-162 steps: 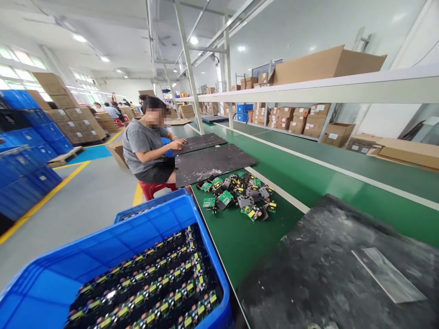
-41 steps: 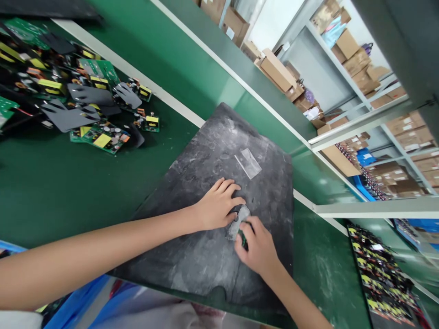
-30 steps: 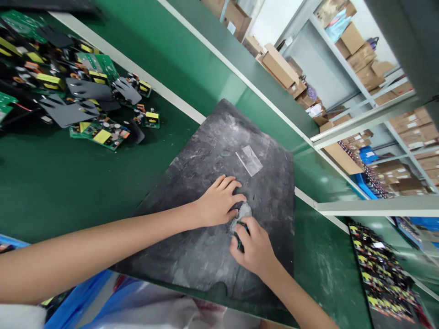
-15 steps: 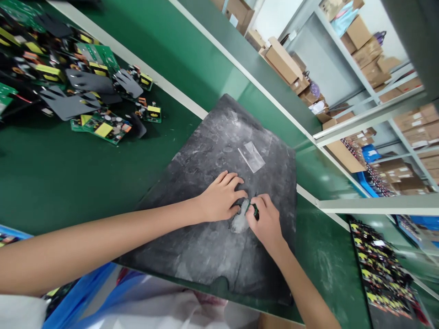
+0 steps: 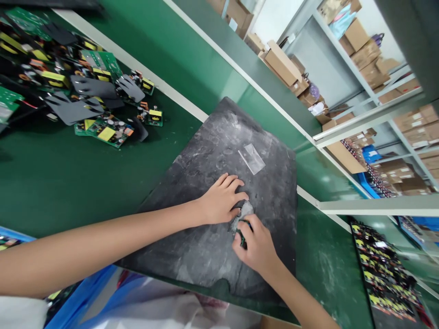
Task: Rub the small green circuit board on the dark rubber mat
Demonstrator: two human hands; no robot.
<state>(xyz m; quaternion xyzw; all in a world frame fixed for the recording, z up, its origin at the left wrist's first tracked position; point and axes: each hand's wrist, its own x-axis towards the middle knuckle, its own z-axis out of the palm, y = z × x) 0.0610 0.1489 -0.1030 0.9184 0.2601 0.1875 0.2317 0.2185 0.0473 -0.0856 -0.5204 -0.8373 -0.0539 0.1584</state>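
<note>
On the dark mat (image 5: 212, 151), the left hand (image 5: 219, 203) pinned a small grey piece (image 5: 244, 210) with bent fingers, while the right hand (image 5: 255, 244) gripped a little green part (image 5: 241, 237) against it.

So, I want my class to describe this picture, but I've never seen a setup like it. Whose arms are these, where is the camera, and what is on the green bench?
The camera is worn on a person's head and looks down, so both bare arms are that person's own. The left hand presses down on a small grey piece, and the right hand pinches a small green part against it; what that part is exactly is too small to tell. Both rest on a scuffed dark mat lying on the green bench. A clear strip lies further up the mat. To the left lies a pile of green circuit boards mixed with flat grey cut-outs. At lower right is a tray of more boards. Shelves with cardboard boxes stand behind.
</note>
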